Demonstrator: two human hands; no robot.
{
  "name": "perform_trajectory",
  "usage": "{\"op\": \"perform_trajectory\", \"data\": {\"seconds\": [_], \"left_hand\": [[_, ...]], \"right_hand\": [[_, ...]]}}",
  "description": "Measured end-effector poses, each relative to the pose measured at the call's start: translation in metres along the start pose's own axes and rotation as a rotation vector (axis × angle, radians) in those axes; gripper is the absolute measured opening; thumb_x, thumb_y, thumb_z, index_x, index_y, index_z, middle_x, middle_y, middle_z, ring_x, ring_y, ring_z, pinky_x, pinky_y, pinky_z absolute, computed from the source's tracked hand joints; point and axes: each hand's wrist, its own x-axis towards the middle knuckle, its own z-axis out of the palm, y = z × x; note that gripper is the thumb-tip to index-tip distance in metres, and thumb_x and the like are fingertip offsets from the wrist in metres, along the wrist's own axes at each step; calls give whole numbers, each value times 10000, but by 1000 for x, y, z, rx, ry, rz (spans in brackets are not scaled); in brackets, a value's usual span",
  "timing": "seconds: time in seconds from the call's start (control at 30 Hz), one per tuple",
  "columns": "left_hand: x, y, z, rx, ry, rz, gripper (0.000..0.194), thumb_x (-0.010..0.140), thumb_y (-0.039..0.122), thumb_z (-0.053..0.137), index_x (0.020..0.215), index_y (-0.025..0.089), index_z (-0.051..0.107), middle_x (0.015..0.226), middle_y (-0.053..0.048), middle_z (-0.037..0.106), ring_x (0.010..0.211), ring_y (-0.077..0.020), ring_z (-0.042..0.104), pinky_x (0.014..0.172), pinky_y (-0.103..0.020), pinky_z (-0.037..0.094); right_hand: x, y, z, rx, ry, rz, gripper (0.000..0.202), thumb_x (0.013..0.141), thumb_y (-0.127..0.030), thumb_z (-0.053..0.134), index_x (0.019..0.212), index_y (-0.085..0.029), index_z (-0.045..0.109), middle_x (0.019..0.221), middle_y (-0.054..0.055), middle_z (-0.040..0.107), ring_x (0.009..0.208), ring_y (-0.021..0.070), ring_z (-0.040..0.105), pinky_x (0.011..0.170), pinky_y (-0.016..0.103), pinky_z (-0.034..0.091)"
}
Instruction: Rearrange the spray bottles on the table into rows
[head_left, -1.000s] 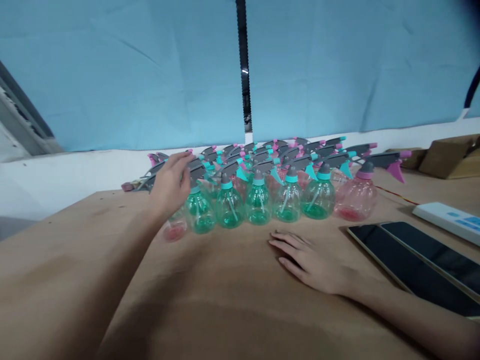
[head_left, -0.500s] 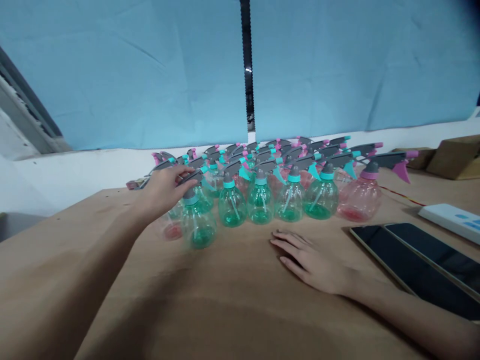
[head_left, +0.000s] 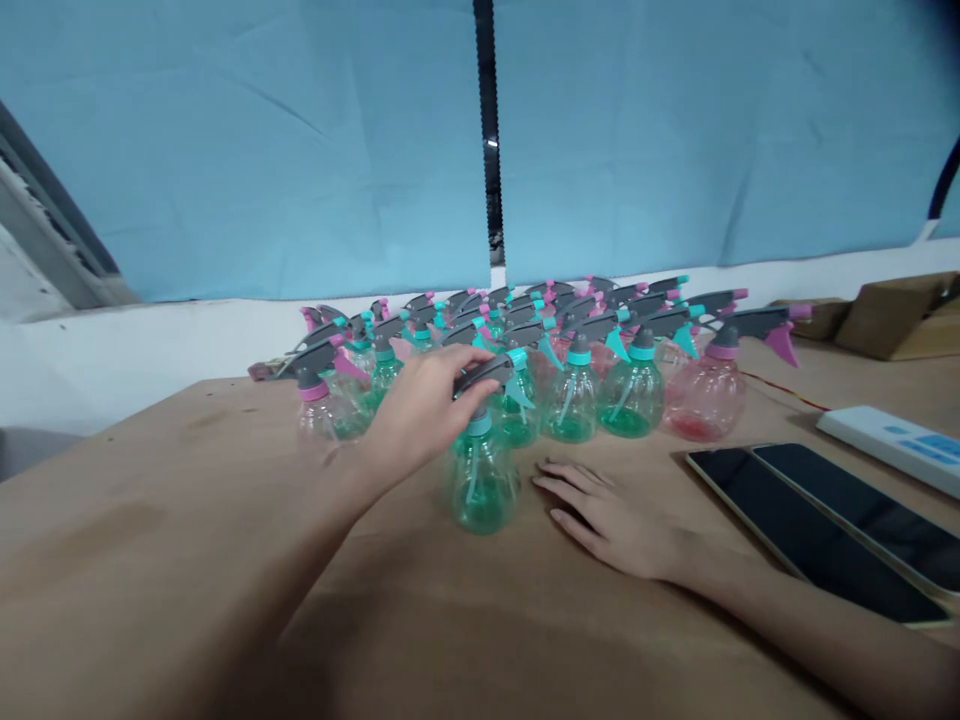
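Observation:
My left hand (head_left: 431, 400) grips the grey spray head of a clear green spray bottle (head_left: 484, 490), which is upright in front of the rows of bottles. Behind it stand several more green bottles, one of them a green bottle (head_left: 631, 395) to the right. A pink bottle (head_left: 705, 395) ends the front row at the right, and another pink-collared bottle (head_left: 315, 410) is at the left. My right hand (head_left: 611, 520) lies on the wooden table (head_left: 150, 580), fingers spread, holding nothing, to the right of the held bottle.
Two dark phones, a nearer phone (head_left: 810, 535) and a farther phone (head_left: 862, 510), lie at the right. Behind them are a white device (head_left: 892, 440), a thin red wire and cardboard boxes (head_left: 900, 320). A blue sheet (head_left: 300, 150) covers the wall behind.
My left hand has moved right and nearer with the green bottle, away from the left end of the row. The pink-collared bottle there now shows more fully. My right hand stays on the table.

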Motion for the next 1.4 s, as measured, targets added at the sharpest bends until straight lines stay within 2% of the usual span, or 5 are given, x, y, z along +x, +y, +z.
{"op": "perform_trajectory", "data": {"seconds": [0.3,0.67,0.8,1.0,1.4], "left_hand": [[8,2,12,-276,58,-78,293,745,358,621,970,171,641,924,-58,672,829,-196,609,755,-325,470],[8,-69,32,-1029,-433,43,834,552,312,782,1302,292,419,1451,-60,296,1325,-317,249,1035,-428,293],[6,-52,52,-1082,-396,-31,864,535,343,786,1311,306,410,1387,-74,403,1237,-343,390,977,-473,349],[8,-18,56,-1107,-292,-69,383,717,237,640,1099,249,614,1146,-62,611,1083,-243,541,967,-417,369],[10,-14,57,-1294,-139,-268,349,572,139,540,897,169,664,858,-55,668,907,-244,609,780,-386,496]], "right_hand": [[0,0,0,17,29,-14,414,915,-300,367,1309,-188,430,1328,105,458,1236,234,386,1029,438,320],[1,1,-2,3,-14,-9,427,924,-314,348,1320,-170,419,1345,106,436,1246,233,363,1042,436,294],[1,0,-2,18,14,-22,420,919,-304,358,1314,-176,424,1328,113,452,1233,232,382,1031,433,311],[1,1,-1,30,34,-32,419,919,-309,359,1316,-191,415,1320,112,456,1227,235,389,1017,441,323],[0,2,0,10,-1,-10,424,923,-320,351,1319,-182,415,1351,98,430,1258,229,347,1045,439,292]]}}
